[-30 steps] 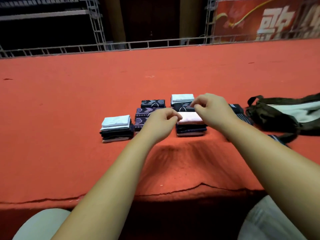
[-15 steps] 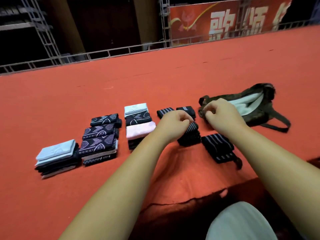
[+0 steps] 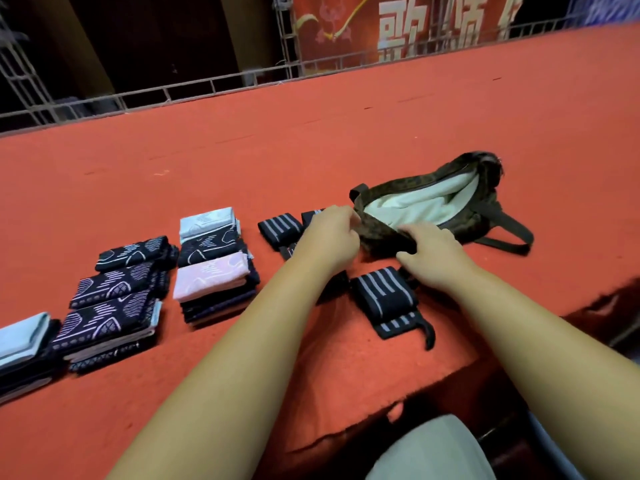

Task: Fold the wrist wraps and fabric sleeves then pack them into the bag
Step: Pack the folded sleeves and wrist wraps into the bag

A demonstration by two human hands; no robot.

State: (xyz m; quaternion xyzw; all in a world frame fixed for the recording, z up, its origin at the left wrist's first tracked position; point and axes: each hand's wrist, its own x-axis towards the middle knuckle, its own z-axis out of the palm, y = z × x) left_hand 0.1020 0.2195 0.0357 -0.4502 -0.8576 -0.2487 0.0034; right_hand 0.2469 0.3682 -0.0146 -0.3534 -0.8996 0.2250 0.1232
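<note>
The bag point(image 3: 478, 220) lies right of centre on the red worktop point(image 3: 346, 133). Its long axis runs from near-left to far-right, and its open mouth faces up and toward the person, showing pale lining. The left hand point(image 3: 332, 237) curls its fingers round the rim at the bag's left end. The right hand point(image 3: 433, 252) grips the near rim, fingers hooked over it. The near wrap point(image 3: 382, 299) lies just in front of the bag, its long axis pointing at the person and its tail close to the worktop's ragged front edge. The far wrap point(image 3: 280, 227) lies beside the left hand. Folded sleeves point(image 3: 214, 271) stand in stacks farther left. Bare carpet runs from behind the bag to the rail point(image 3: 194, 88).
</note>
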